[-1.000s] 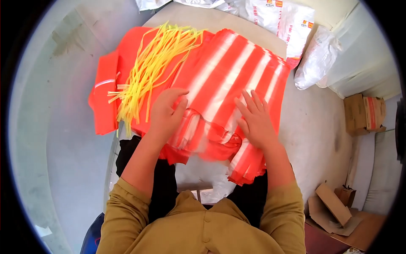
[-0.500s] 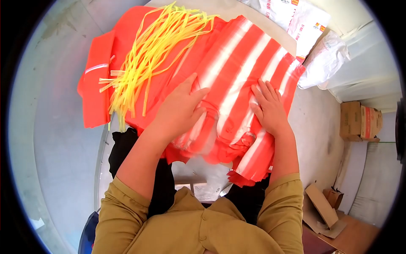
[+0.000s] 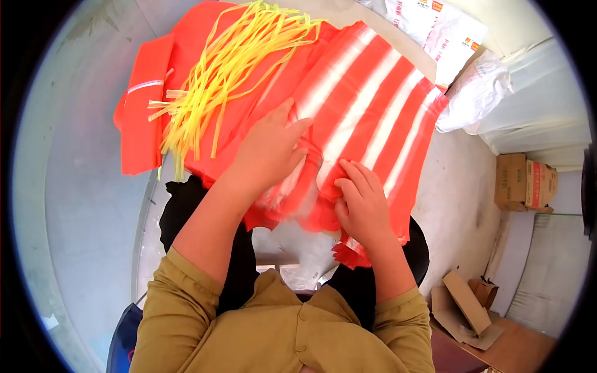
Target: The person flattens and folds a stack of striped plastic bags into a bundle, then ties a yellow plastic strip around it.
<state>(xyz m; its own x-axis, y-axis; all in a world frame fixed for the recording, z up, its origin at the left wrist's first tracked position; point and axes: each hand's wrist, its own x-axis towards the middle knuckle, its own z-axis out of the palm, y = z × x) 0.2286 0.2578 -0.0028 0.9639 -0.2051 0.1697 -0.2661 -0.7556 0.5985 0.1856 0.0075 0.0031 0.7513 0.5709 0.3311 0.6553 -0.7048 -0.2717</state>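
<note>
A pile of thin red-and-white striped sheets [image 3: 364,102], like plastic bags, lies in front of me with a crumpled, ragged near edge. My left hand [image 3: 268,146] rests on its left part, fingers spread and thumb apart. Near the bunched front edge, my right hand [image 3: 362,202] touches the sheets with bent fingertips, the thumb apart from them; I see nothing gripped. Left of the stripes spreads plain red sheeting [image 3: 193,53]. A loose bundle of yellow strips [image 3: 227,74] lies across it. At the far left is a folded red piece [image 3: 142,121] with a pale band.
White printed sacks [image 3: 438,37] lie beyond the pile, beside a crumpled white bag [image 3: 479,93]. A cardboard box [image 3: 525,183] stands at the right. Opened cardboard [image 3: 466,304] lies at the lower right. My knees, in black, are under the near edge.
My right hand has moved left and toward me, from flat on the stripes to the crumpled front edge, its fingers now bent. The right-hand stripes lie smoother. My left hand has barely shifted.
</note>
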